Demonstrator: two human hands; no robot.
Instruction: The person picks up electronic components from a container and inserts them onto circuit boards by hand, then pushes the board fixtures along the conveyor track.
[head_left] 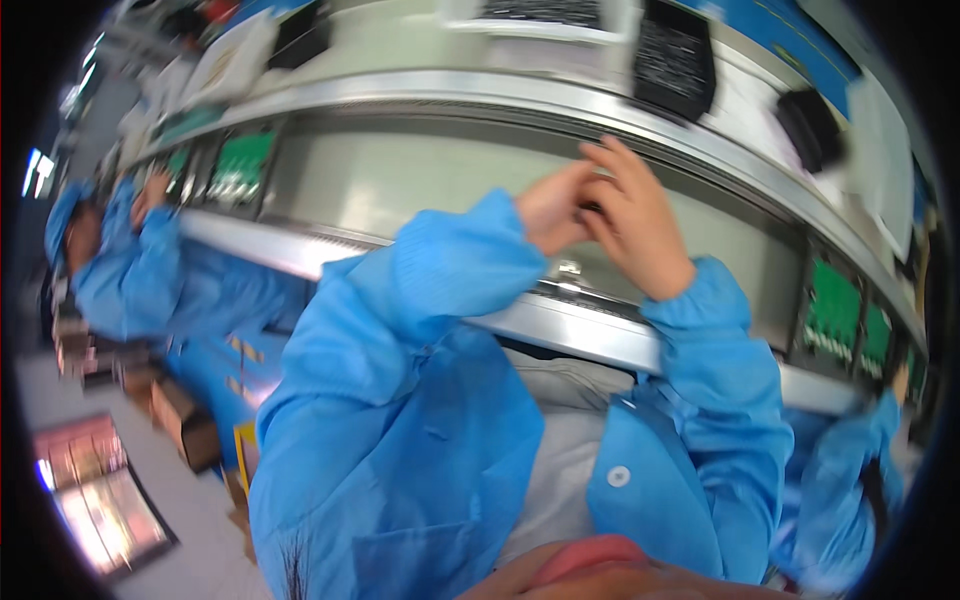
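Over the conveyor line, my left hand (556, 208) and my right hand (645, 225) meet, with their fingers overlapping. The right one has its upper fingers stretched out and apart, pointing away from me, while others bend toward the left. Most fingers of the left hand are hidden behind the right one, so its grip does not show. No object can be made out between them. Just below the hands, a small shiny metal fitting (568, 274) sits on the near rail (575, 325). Both of my arms wear blue sleeves.
Green circuit boards stand in the line at left (240, 165) and right (833, 305). Beyond the far rail (420, 88) are a black bin of small dark parts (674, 60) and another black bin (810, 130). Blue-sleeved co-workers sit at left (130, 265) and right (845, 490).
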